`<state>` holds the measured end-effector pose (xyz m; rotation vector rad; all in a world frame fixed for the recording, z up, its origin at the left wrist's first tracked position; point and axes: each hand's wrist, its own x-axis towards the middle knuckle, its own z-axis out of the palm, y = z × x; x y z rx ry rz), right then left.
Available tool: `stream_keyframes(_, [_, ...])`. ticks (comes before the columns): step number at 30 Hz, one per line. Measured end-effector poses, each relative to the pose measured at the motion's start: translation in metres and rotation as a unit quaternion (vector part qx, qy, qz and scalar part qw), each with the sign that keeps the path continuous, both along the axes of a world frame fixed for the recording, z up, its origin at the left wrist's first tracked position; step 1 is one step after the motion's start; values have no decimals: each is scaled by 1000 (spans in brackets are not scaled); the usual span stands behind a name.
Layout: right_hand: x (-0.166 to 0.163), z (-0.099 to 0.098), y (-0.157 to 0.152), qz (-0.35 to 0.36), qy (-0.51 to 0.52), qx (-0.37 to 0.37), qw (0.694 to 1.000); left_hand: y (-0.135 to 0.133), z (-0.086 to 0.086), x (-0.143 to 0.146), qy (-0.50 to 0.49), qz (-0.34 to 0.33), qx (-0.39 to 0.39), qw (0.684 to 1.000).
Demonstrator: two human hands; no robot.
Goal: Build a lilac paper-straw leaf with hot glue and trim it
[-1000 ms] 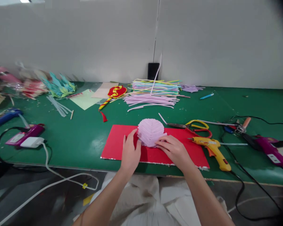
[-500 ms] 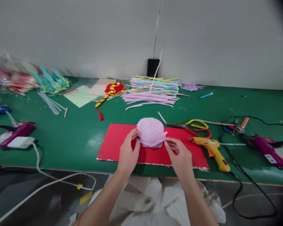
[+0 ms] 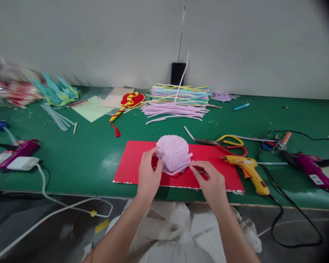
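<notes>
One lilac disc of ribbed stems lies on a red board at the near edge of a green table. Thumb and fingers parted in a loose curve, the left hand touches the disc's left side. At the lower right, the right hand pinches the end of a thin lilac strip that curves below the disc. Scissors and a yellow glue gun lie to the right; stems are piled beyond.
</notes>
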<state>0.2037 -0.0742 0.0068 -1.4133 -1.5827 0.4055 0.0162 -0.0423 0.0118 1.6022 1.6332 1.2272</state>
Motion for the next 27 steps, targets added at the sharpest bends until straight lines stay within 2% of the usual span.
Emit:
stream_keyframes(3, [1, 1, 2, 11, -32, 34, 999, 0, -1, 0, 4, -2, 3, 1000])
stream_keyframes(7, [-5, 3, 7, 93, -87, 69, 989, 1, -2, -2, 0, -2, 1, 1000])
stream_keyframes(10, [-13, 2, 10, 145, -114, 56, 981, 1, -3, -2, 0, -4, -2, 1000])
stream_keyframes(13, [-19, 1, 11, 168, -104, 38, 980, 1, -2, -1, -3, -3, -10, 1000])
stream_keyframes(20, [-23, 6, 7, 163, -23, 9, 986, 0, -1, -2, -25, -8, -13, 1000])
stream_keyframes(27, [-16, -2, 8, 169, -36, -3, 985, -4, 1, -2, 9, -15, 14, 1000])
